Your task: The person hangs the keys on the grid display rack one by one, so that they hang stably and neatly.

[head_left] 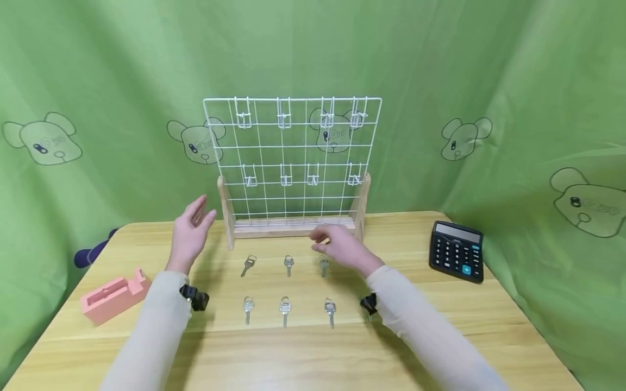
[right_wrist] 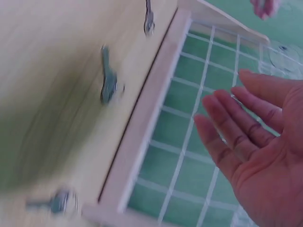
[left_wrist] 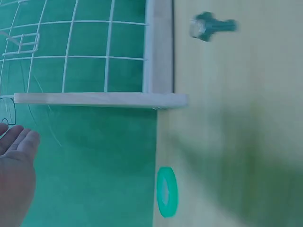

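My left hand (head_left: 189, 234) is raised near the left post of a white wire grid rack (head_left: 293, 145) on a wooden stand (head_left: 293, 228). Its fingers are loosely bent, with nothing in them. My right hand (head_left: 342, 247) hovers over the table by the stand's right side, overlapping the ring of the back-right key (head_left: 324, 267). Fingers extended and palm bare, it appears empty in the right wrist view (right_wrist: 265, 146). Several silver keys with rings lie in two rows, among them the back-left key (head_left: 249, 265) and the front-middle key (head_left: 285, 309).
White wire hooks (head_left: 284, 120) hang on the grid in two rows. A pink tape dispenser (head_left: 114, 298) sits at the left, a black calculator (head_left: 457, 251) at the right. The left wrist view shows a green ring (left_wrist: 167, 192) near the table's back edge. Green curtain surrounds the table.
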Action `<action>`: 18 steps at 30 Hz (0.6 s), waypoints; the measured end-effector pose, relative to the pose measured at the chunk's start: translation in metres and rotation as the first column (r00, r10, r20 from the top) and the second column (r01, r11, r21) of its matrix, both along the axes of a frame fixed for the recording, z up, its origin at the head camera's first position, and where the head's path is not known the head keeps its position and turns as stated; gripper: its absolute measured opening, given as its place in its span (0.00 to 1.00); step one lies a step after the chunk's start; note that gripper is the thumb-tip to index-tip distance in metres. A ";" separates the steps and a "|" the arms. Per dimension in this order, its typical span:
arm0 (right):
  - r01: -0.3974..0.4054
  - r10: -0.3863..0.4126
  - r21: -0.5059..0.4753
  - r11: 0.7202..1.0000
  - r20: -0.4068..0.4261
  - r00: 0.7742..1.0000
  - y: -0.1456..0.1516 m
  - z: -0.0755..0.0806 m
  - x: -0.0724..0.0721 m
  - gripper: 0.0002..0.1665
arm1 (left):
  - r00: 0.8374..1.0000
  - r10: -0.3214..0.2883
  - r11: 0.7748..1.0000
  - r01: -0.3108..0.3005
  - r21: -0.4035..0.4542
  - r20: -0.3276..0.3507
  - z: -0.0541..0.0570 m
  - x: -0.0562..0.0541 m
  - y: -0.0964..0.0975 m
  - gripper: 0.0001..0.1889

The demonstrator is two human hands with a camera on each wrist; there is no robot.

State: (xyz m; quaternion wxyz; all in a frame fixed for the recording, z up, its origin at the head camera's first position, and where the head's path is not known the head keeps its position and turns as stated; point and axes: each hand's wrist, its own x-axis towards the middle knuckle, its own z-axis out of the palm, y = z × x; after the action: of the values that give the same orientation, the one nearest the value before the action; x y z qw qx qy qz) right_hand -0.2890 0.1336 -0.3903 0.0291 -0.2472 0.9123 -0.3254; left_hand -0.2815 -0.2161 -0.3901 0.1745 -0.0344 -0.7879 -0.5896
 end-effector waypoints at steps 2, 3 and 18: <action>-0.040 0.040 -0.005 0.999 0.038 0.998 -0.016 -0.004 -0.006 0.17 | 1.000 0.000 1.000 0.000 0.020 0.008 0.007 -0.008 0.002 0.33; -0.060 0.060 -0.004 0.998 0.048 0.997 -0.023 -0.007 -0.009 0.17 | 1.000 -0.004 0.999 0.004 0.035 0.011 0.009 -0.012 0.003 0.33; -0.173 0.167 0.135 0.976 0.050 0.985 -0.116 -0.044 -0.037 0.16 | 0.998 -0.049 0.995 0.044 0.094 0.049 0.019 -0.049 0.007 0.36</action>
State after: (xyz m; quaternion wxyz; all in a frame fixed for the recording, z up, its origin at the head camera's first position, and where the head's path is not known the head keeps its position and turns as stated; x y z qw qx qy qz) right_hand -0.3259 0.0179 -0.4339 0.0916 -0.3153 0.9075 -0.2621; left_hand -0.3307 -0.2090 -0.3709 0.1418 -0.0295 -0.7628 -0.6302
